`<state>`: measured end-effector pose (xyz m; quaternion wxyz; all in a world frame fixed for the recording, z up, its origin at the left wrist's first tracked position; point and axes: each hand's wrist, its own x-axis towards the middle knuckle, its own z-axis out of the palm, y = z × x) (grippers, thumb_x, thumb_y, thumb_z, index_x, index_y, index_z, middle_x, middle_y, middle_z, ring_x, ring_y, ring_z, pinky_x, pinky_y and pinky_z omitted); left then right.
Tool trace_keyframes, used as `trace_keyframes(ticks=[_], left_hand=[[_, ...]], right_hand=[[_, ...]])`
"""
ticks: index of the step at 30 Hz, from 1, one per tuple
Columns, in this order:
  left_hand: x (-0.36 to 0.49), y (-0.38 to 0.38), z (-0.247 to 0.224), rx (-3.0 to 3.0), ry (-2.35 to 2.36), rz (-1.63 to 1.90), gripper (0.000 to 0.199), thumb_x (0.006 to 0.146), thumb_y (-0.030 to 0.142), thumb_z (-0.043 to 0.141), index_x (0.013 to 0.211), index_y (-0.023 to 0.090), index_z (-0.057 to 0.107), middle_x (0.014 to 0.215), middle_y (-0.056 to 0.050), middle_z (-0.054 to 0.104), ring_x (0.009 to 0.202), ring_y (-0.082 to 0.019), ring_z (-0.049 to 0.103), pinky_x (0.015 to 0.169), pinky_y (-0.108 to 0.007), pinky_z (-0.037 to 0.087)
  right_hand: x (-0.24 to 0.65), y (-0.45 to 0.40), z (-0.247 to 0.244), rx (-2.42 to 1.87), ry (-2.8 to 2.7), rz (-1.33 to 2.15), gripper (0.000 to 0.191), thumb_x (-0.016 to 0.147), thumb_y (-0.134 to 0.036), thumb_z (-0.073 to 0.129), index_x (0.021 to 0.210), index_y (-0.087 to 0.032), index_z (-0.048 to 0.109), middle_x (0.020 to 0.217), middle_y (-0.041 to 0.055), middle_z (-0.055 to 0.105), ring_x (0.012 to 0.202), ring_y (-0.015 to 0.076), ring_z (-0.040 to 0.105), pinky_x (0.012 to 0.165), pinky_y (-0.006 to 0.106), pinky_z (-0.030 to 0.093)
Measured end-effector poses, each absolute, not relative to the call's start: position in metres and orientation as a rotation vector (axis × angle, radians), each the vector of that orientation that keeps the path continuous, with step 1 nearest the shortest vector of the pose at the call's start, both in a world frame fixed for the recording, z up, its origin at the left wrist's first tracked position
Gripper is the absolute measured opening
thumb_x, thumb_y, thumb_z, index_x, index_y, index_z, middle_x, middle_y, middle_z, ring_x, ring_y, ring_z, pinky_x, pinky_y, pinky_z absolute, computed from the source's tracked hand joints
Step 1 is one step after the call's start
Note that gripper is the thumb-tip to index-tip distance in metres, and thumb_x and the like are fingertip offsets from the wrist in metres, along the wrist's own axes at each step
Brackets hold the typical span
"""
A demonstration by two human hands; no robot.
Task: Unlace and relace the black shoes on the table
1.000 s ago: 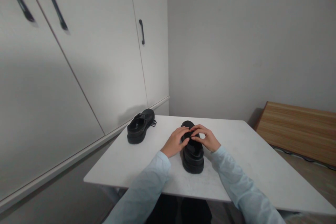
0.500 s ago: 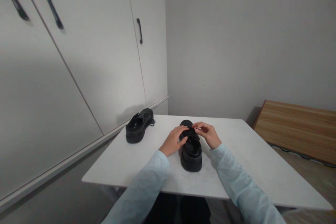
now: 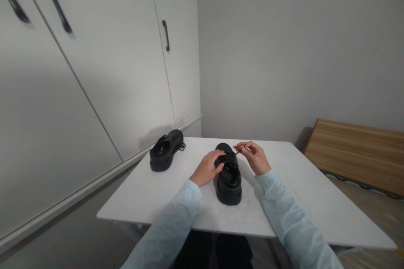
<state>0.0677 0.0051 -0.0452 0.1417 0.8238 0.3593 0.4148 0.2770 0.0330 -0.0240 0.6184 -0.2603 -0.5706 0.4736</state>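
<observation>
A black lace-up shoe (image 3: 229, 195) stands on the white table in front of me, its heel towards me. My left hand (image 3: 208, 167) holds its left side, fingers over the lacing and thumb near the opening. To the right of the shoe, my right hand (image 3: 254, 157) pinches the end of a black shoelace (image 3: 239, 151) between thumb and fingers. The lace runs taut from the lacing to those fingertips. A second black shoe (image 3: 161, 164) rests at the table's left side, its laces hanging loosely on its right; neither hand touches it.
The white table (image 3: 303, 201) spans the space before me. White cabinet doors (image 3: 104, 71) with dark handles rise along the left, close to the table edge. A grey wall (image 3: 284, 50) stands behind. At right is a wood-grain panel (image 3: 356, 155).
My right hand has moved a little right, away from the shoe, drawing the lace out straight. My left hand stays on the shoe. The far shoe has not moved on the table.
</observation>
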Motion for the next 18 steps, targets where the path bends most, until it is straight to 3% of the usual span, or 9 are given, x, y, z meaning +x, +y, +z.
trace_keyframes(ticks=[5,13,18], left_hand=[[0.0675,0.0048,-0.0442,2.369,1.030,1.207,0.035,0.088,0.030,0.049,0.121,0.020,0.053,0.126,-0.009,0.056,0.121,-0.021,0.048,0.107,-0.040,0.035],[0.0665,0.0063,-0.0472,2.361,1.051,1.185,0.036,0.087,0.030,0.049,0.122,0.021,0.053,0.126,-0.009,0.056,0.122,-0.022,0.047,0.107,-0.041,0.035],[0.0662,0.0065,-0.0474,2.358,1.048,1.192,0.036,0.087,0.030,0.049,0.121,0.020,0.053,0.126,-0.009,0.056,0.122,-0.022,0.048,0.107,-0.041,0.036]], right_hand=[[0.2748,0.0301,-0.0212,-0.599,-1.255,1.129,0.030,0.066,-0.036,0.076,0.068,-0.019,0.052,0.090,0.0030,0.065,0.078,0.0199,0.069,0.085,0.043,0.051],[0.2761,0.0318,-0.0227,-0.532,-1.130,1.202,0.026,0.067,-0.029,0.077,0.071,-0.019,0.053,0.084,-0.0023,0.063,0.060,0.0112,0.067,0.064,0.027,0.056],[0.2802,0.0327,-0.0219,-0.533,-1.054,1.225,0.027,0.067,-0.029,0.077,0.071,-0.020,0.052,0.081,-0.0039,0.062,0.055,0.0087,0.062,0.061,0.031,0.058]])
